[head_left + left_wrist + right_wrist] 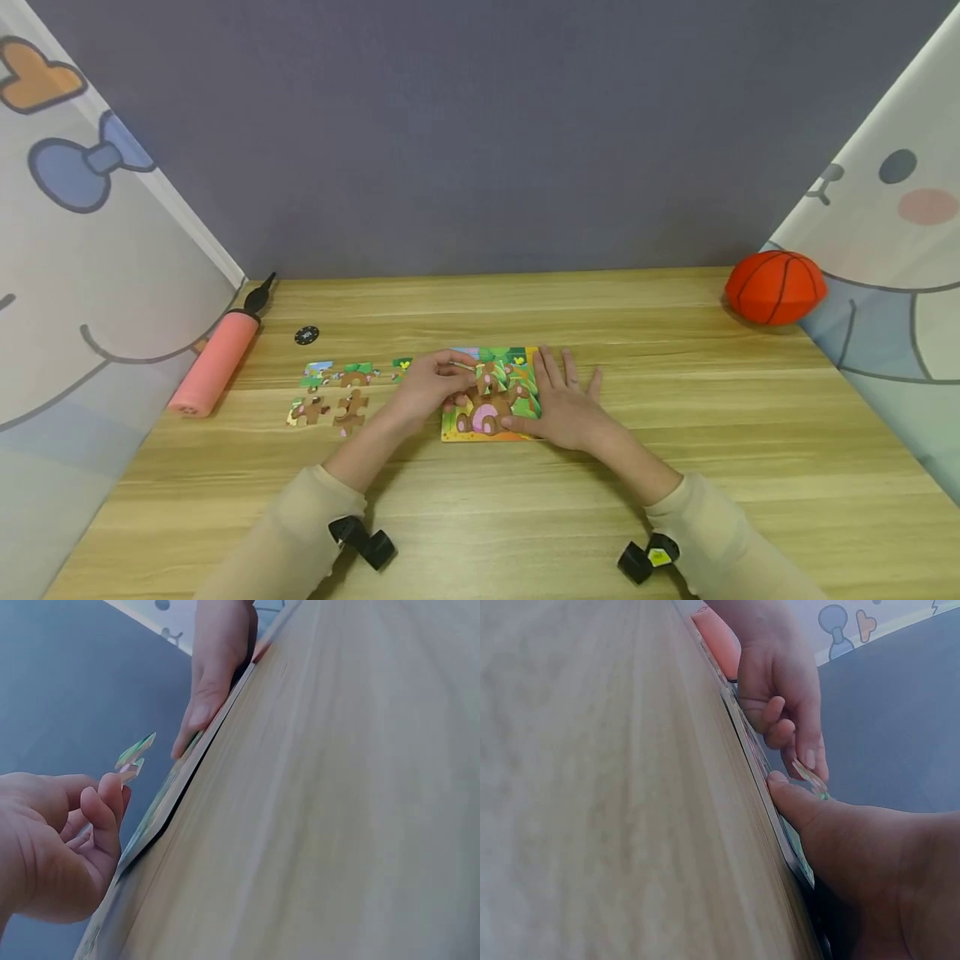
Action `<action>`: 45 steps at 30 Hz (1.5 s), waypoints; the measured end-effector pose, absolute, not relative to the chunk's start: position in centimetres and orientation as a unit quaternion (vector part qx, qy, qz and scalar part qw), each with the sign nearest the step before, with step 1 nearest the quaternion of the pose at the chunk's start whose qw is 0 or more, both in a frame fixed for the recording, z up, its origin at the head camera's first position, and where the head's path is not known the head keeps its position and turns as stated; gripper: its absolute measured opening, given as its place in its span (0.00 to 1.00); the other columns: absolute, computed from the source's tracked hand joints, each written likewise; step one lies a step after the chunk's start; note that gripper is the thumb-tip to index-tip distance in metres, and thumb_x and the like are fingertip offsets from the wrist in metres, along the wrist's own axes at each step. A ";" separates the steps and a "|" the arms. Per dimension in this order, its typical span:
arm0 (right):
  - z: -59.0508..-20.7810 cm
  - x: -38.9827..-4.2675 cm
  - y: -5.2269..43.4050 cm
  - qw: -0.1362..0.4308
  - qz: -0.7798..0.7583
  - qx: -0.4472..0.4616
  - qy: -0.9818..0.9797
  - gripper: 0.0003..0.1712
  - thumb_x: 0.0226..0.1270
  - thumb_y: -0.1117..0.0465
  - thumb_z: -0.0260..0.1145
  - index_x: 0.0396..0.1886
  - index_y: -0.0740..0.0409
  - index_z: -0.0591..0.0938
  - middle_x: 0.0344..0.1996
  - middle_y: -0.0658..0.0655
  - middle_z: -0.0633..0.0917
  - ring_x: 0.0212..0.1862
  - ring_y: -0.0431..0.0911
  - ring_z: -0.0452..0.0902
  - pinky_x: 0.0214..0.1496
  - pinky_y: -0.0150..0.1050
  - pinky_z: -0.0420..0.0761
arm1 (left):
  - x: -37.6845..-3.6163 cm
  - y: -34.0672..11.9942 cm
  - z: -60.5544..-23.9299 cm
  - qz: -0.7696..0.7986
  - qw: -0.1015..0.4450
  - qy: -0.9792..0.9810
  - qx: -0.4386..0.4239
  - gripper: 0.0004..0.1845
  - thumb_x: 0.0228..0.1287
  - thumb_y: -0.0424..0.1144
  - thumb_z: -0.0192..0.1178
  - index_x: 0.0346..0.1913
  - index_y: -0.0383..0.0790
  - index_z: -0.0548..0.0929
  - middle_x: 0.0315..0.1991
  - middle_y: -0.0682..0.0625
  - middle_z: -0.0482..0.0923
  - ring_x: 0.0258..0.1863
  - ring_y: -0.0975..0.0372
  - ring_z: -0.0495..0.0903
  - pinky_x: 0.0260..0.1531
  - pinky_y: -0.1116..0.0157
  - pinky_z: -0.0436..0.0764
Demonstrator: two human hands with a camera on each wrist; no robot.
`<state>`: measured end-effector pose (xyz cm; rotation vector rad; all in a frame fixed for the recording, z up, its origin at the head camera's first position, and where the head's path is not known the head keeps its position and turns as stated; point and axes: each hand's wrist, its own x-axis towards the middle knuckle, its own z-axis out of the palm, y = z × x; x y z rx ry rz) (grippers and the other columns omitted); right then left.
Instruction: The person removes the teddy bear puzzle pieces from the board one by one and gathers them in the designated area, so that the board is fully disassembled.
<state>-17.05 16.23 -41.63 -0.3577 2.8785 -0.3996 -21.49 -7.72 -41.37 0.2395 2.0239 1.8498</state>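
Observation:
A flat puzzle board [465, 435] with a brown bear picture lies on the table, between the two hands. My left hand [429, 388] pinches a jigsaw piece [491, 379] by its left side, and the left wrist view shows this piece [129, 756] raised above the board. On the board's right edge rests my right hand [572, 414], fingers spread and thumb over the lower right part of the picture. Left of the board lie several loose jigsaw pieces [351, 410]; one piece [401, 367] is partly behind the left hand.
Farther left, a pink hand pump [221, 362] with a black nozzle lies by the side wall. A small black disc [306, 335] is above the loose pieces. A red ball [775, 287] sits at the back right, and a grey panel [487, 150] stands behind the table.

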 end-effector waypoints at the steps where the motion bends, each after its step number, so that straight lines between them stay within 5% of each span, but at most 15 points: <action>1: -41.6 -17.0 16.3 0.106 -0.135 -0.121 0.978 0.70 0.62 0.20 0.54 0.81 0.65 0.38 0.81 0.63 0.35 0.78 0.66 0.24 0.63 0.81 0.28 | -21.5 -8.0 -41.4 0.659 0.194 0.722 0.084 0.13 0.68 0.30 0.64 0.54 0.35 0.82 0.39 0.41 0.85 0.22 0.60 0.78 0.19 0.70 0.73; 40: -41.8 -17.0 16.3 0.098 -0.143 -0.124 0.977 0.70 0.62 0.21 0.56 0.81 0.64 0.39 0.81 0.62 0.37 0.78 0.65 0.25 0.63 0.81 0.27 | -20.1 -16.9 -41.4 0.585 0.162 0.793 0.041 0.14 0.68 0.32 0.65 0.55 0.34 0.84 0.44 0.42 0.85 0.24 0.59 0.80 0.20 0.70 0.73; 45: -41.8 -17.0 16.3 0.100 -0.141 -0.123 0.977 0.70 0.61 0.20 0.56 0.81 0.64 0.38 0.81 0.62 0.36 0.78 0.65 0.24 0.63 0.80 0.27 | -19.9 -17.9 -41.4 0.574 0.163 0.801 0.041 0.16 0.68 0.35 0.66 0.56 0.34 0.84 0.36 0.42 0.85 0.20 0.61 0.78 0.17 0.71 0.70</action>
